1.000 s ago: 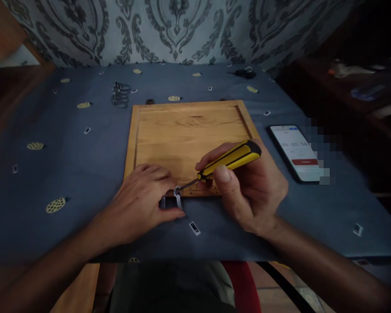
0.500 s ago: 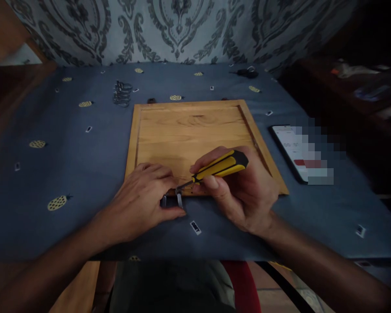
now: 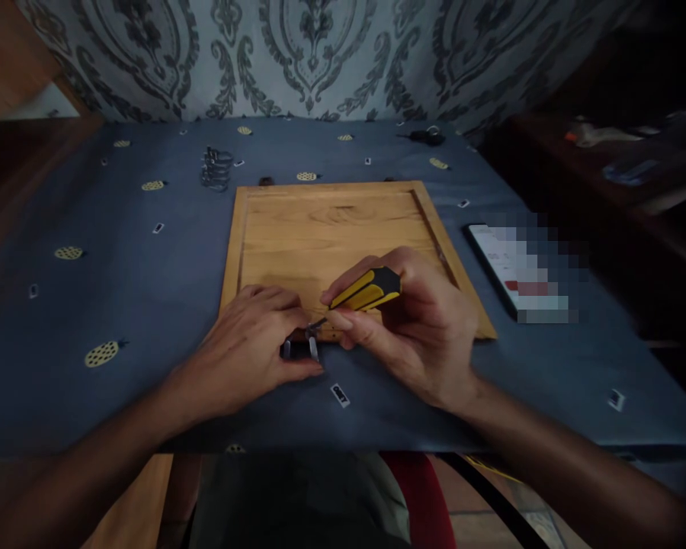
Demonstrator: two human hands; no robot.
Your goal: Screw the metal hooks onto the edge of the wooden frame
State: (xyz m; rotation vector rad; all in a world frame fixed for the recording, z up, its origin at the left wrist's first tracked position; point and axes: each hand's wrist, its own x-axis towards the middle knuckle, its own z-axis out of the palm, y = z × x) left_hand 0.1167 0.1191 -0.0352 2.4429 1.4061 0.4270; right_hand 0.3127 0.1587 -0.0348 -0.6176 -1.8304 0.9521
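A wooden board [image 3: 331, 229] lies flat on the blue patterned tablecloth [image 3: 120, 305]. My right hand [image 3: 417, 335] is closed round a yellow and black screwdriver [image 3: 366, 287], whose tip points down at a small metal bracket [image 3: 312, 341] on the board's near edge. My left hand [image 3: 245, 354] rests on the cloth beside the board, its fingers pinched on that bracket and holding it against the edge. Part of the bracket is hidden under my fingers.
A phone [image 3: 514, 267] with a lit screen lies right of the board. A pile of metal hooks [image 3: 216, 168] sits at the back left, a dark key-like object [image 3: 423, 137] at the back right. A dark shelf [image 3: 623, 168] stands to the right.
My right hand has drawn the screwdriver handle leftward and lower, so the tool stands steeper over the bracket. My left hand has stayed on the bracket.
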